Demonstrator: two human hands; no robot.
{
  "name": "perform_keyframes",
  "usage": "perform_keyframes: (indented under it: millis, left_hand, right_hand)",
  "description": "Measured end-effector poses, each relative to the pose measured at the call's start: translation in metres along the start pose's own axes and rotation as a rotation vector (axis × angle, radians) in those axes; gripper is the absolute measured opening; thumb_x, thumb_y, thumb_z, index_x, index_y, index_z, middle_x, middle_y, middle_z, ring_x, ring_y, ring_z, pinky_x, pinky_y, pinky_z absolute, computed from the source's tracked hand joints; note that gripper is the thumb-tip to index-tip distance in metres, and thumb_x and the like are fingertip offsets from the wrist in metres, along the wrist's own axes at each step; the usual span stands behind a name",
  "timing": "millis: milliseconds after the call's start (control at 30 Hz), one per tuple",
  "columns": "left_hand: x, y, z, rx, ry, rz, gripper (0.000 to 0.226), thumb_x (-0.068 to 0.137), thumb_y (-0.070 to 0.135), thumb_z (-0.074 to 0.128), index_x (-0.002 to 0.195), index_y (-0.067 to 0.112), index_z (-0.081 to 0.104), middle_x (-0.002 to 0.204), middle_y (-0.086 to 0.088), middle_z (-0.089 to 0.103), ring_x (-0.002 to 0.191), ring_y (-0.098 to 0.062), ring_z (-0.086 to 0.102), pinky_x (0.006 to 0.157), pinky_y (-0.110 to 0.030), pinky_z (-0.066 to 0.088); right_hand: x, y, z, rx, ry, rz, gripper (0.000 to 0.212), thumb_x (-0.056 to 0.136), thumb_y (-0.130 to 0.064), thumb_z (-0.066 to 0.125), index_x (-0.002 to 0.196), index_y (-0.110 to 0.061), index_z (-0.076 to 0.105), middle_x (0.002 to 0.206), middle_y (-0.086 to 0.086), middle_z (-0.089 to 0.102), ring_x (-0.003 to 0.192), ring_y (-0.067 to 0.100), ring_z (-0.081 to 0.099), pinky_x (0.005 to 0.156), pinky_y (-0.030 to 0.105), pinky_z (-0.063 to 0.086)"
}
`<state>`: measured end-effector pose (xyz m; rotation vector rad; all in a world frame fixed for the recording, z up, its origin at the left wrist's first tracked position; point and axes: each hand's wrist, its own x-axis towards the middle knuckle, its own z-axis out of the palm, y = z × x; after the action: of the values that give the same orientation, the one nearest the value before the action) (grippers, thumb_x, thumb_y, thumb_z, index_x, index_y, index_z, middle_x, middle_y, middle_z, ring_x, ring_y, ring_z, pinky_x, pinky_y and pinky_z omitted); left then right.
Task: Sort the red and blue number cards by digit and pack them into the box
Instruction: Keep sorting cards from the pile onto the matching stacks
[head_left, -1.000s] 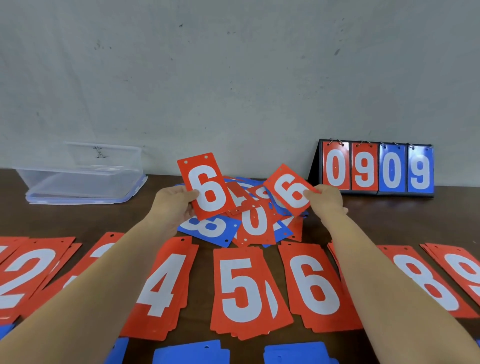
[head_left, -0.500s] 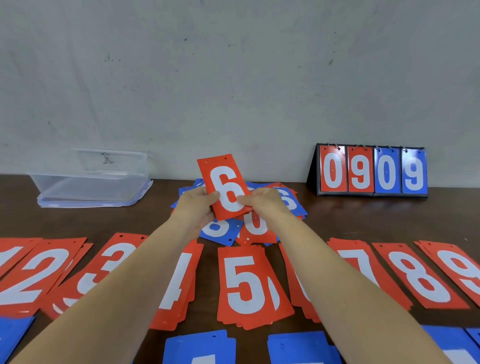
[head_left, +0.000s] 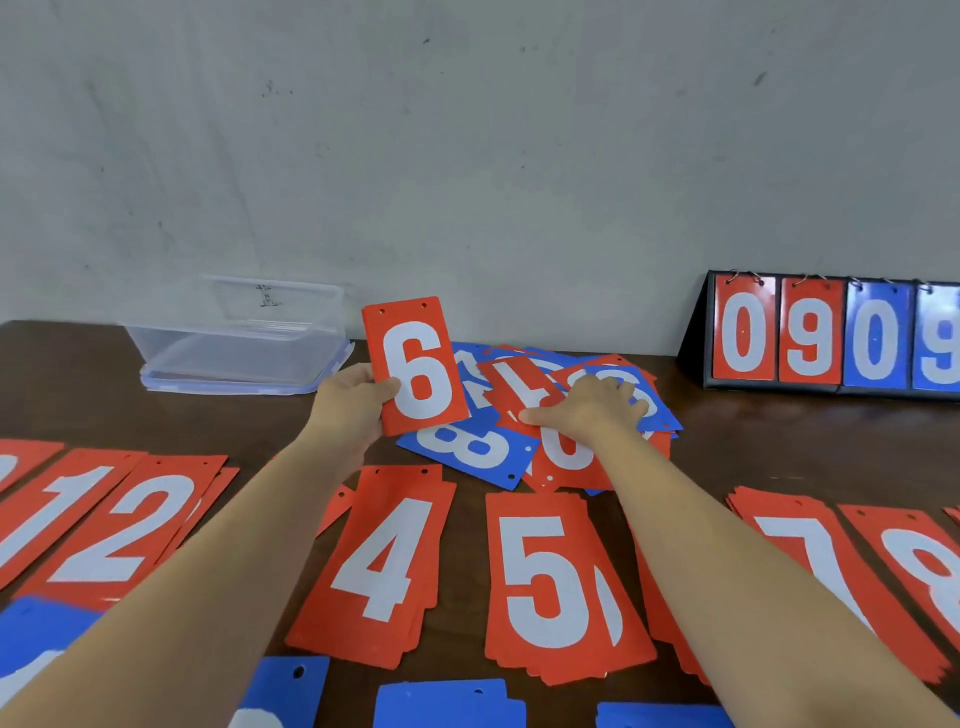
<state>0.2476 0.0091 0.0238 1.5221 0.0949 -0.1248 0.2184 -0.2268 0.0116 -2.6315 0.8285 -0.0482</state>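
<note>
One red 6 card (head_left: 415, 364) in left hand (head_left: 350, 402); right hand (head_left: 597, 405) presses pile (head_left: 467, 449).

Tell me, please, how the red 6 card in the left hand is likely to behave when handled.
The red 6 card is probably fairly stiff: the left hand holds only its lower corner, yet it stands upright without drooping. It seems light, since a thumb pinch appears to suffice.

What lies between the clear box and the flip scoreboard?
In the head view: the red 6 card in the left hand, then the mixed pile under the right hand.
</note>
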Motion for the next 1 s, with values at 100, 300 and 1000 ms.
perform_keyframes:
  millis: [100,300,1000]
  left_hand:
    - [0.004,-0.002,-0.006,0.009,0.012,-0.002,0.038,0.095,0.016,0.061,0.132,0.009,0.056,0.128,-0.009,0.064,0.116,-0.03,0.062,0.097,-0.051,0.052]
    - [0.004,-0.003,-0.005,0.036,-0.015,0.015,0.038,0.095,0.018,0.062,0.131,0.01,0.057,0.127,-0.01,0.065,0.114,-0.031,0.063,0.097,-0.053,0.052]
    - [-0.026,0.021,-0.017,-0.015,-0.116,0.025,0.017,0.097,0.022,0.059,0.111,0.013,0.064,0.119,-0.014,0.069,0.105,-0.033,0.068,0.099,-0.054,0.05]
  right_hand:
    - [0.006,-0.004,0.001,0.022,-0.049,0.042,0.102,0.069,-0.065,0.073,0.145,-0.011,0.032,0.156,0.015,0.024,0.146,0.037,0.008,0.115,0.056,0.011]
    - [0.012,-0.006,0.006,0.237,-0.011,0.032,0.085,0.073,-0.034,0.079,0.14,-0.016,0.032,0.139,0.008,0.046,0.138,0.031,0.031,0.113,0.052,0.015]
    - [-0.006,0.012,-0.061,1.148,0.018,-0.199,0.008,0.09,-0.018,0.068,0.086,-0.011,0.069,0.071,-0.001,0.072,0.062,0.01,0.067,0.058,0.021,0.053]
